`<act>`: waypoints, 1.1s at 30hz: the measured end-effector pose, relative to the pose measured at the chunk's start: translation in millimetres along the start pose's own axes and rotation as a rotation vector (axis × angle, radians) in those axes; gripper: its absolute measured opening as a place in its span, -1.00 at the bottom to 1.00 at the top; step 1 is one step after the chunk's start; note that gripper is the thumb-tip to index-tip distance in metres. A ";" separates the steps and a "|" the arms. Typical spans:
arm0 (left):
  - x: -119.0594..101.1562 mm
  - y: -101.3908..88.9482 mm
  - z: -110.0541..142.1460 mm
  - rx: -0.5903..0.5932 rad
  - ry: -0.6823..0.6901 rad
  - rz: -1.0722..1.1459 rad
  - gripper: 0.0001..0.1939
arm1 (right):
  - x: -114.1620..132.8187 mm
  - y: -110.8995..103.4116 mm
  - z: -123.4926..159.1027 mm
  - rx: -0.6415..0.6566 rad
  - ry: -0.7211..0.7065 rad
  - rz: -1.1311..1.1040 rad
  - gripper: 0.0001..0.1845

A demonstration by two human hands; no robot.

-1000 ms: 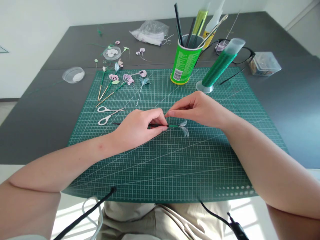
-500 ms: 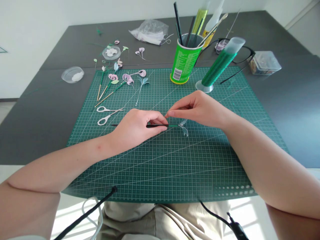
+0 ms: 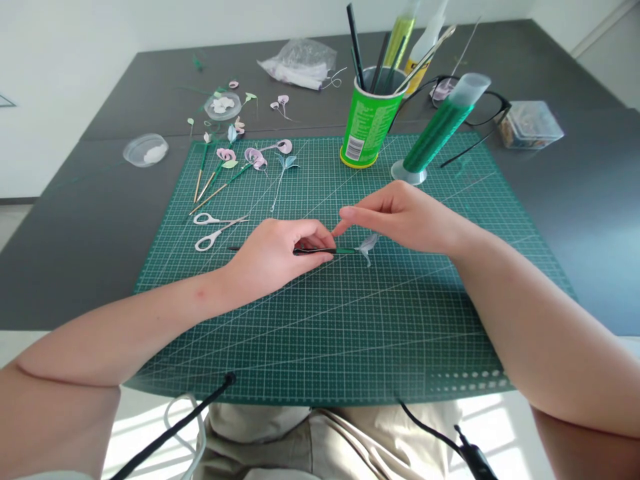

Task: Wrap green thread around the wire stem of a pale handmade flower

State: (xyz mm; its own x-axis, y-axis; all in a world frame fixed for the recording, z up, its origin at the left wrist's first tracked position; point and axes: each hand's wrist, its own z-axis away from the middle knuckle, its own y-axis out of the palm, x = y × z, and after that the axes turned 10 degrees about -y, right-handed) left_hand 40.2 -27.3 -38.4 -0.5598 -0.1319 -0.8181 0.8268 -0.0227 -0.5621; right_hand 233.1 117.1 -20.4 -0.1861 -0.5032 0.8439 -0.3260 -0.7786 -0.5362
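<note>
My left hand [image 3: 283, 253] is closed round a thin dark stick [image 3: 313, 251] that lies level above the mat. Green wrapping covers the stick's right part, and a pale blue flower [image 3: 368, 248] with thin petals sits at its right end. My right hand [image 3: 395, 217] is just right of the left fingertips, with one finger reaching down to them and the thumb lifted apart. Nothing shows between the right thumb and fingers; the curled ones are partly hidden. White-handled scissors [image 3: 211, 239] lie partly spread to the left of my left hand.
A green cutting mat [image 3: 320, 333] covers the table front. Several flower stems [image 3: 220, 181] lie at its upper left. Behind stand a green can [image 3: 373, 123] of sticks and a tube wound with green thread [image 3: 440, 139], near glasses [image 3: 493, 123] and a clear box [image 3: 531, 127].
My right thumb has lifted away from the fingertip it was near, so the right fingers have spread. The blue flower has turned with the stick. My left hand stays in place.
</note>
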 end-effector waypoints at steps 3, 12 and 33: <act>1.9 1.0 -0.8 0.008 -0.016 0.017 -0.94 | -1.6 0.6 -0.1 0.002 -0.001 -0.035 -0.22; 5.3 1.5 -3.2 -0.009 0.038 -0.002 -0.88 | -3.9 0.0 -0.1 0.034 0.015 -0.101 -0.05; 1.8 0.7 0.7 0.088 0.157 -0.123 -0.92 | -3.4 -1.9 -2.4 -0.068 0.098 -0.240 -0.39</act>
State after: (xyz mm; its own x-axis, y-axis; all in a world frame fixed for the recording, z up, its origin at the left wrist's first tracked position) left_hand 39.8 -28.3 -40.2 -0.6530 0.0326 -0.7566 0.7494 -0.1165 -0.6518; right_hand 232.1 121.2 -22.2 -0.1837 -0.2662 0.9463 -0.4324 -0.8427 -0.3210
